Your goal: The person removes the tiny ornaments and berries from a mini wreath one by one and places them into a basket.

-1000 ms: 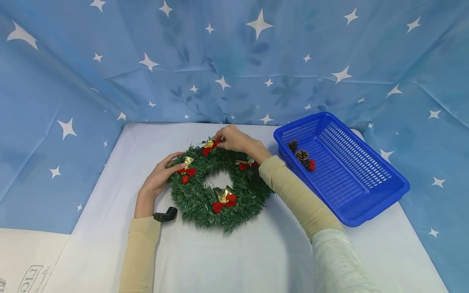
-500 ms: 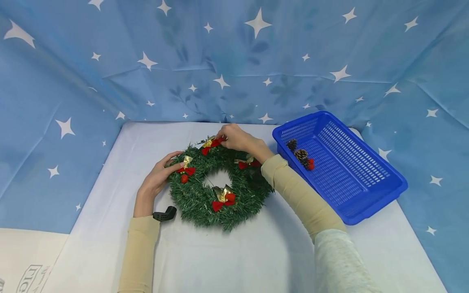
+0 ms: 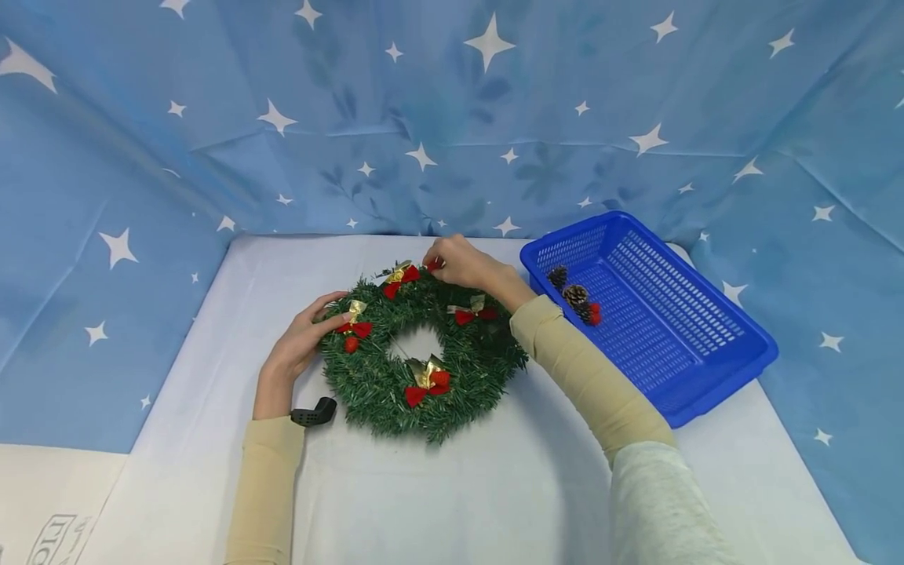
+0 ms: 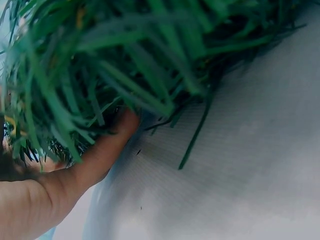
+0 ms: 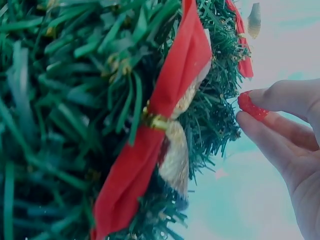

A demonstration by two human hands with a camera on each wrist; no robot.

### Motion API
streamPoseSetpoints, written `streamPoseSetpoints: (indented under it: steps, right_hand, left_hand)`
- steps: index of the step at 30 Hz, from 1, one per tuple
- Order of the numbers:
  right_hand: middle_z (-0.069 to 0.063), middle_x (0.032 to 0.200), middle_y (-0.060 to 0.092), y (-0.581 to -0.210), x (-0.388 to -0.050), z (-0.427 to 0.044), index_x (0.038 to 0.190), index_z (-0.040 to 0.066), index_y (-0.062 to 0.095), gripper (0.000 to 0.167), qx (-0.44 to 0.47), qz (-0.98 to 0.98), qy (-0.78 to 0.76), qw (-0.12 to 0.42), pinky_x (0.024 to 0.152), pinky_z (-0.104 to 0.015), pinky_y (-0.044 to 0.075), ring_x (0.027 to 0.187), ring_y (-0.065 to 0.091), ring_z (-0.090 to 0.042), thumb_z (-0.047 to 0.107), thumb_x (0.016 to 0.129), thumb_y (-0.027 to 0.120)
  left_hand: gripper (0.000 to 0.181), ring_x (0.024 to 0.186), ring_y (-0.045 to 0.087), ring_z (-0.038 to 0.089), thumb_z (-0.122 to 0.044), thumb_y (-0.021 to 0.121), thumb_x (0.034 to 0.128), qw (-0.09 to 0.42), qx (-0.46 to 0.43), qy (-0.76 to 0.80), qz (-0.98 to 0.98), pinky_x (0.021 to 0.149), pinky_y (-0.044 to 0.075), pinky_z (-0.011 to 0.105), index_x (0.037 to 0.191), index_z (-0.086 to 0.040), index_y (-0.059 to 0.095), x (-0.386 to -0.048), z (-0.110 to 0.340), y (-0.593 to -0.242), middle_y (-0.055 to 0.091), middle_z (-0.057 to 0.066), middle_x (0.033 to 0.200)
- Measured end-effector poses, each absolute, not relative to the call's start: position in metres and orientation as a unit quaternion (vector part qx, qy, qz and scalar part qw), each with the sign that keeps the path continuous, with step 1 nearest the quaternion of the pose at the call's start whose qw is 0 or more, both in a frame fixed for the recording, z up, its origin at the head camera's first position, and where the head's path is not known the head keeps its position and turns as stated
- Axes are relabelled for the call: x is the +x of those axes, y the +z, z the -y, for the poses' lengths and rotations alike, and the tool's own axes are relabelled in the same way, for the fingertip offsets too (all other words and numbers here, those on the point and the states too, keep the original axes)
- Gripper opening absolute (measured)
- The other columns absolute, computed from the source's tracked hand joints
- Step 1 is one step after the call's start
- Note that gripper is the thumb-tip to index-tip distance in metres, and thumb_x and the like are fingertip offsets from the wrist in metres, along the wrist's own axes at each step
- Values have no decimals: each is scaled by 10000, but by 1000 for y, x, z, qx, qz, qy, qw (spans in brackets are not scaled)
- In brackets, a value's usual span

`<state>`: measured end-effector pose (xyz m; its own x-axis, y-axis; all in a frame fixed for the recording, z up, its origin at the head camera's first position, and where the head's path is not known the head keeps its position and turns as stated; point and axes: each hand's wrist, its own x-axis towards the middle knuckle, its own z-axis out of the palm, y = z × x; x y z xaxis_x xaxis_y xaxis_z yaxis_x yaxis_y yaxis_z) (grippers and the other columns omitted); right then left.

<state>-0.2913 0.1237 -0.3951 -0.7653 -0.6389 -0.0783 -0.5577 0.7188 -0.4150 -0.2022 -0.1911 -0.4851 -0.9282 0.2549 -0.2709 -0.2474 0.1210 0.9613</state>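
Observation:
A green Christmas wreath (image 3: 374,404) lies on the white table, with several red-and-gold bows round its ring. My left hand (image 3: 300,337) grips its left edge, the thumb beside the left bow (image 3: 355,327); the left wrist view shows one digit under the green strands. Between thumb and fingers, my right hand (image 3: 466,263) pinches a small red berry (image 5: 252,107). That hand is just right of the top bow (image 3: 401,278), apart from it. Red berries also sit at the left bow and the bottom bow (image 3: 418,392). The right bow (image 5: 150,140) looms close in the right wrist view.
A blue plastic basket (image 3: 734,314) stands at the right of the table, holding several pine cones (image 3: 575,295) and red berries (image 3: 595,314) at its left side. Blue star-patterned cloth (image 3: 452,118) walls the back and sides.
My right hand has drawn slightly right, off the top bow, with the red berry in its fingers; that bow now shows whole. The left hand keeps its place on the wreath.

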Motion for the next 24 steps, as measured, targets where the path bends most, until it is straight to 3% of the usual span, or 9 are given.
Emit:
streamPoseSetpoints:
  steps: [24]
  right_hand:
    - [-228, 1215, 710, -384, -285, -150, 1213, -56, 733, 265, -321, -926, -180, 84, 921, -399, 600, 1077, 705, -335, 6, 961, 676]
  left_hand:
    - [709, 1587, -70, 400, -319, 691, 1008, 192, 0, 666, -721, 1193, 53, 765, 1620, -212, 351, -204, 192, -487, -24, 156, 1723]
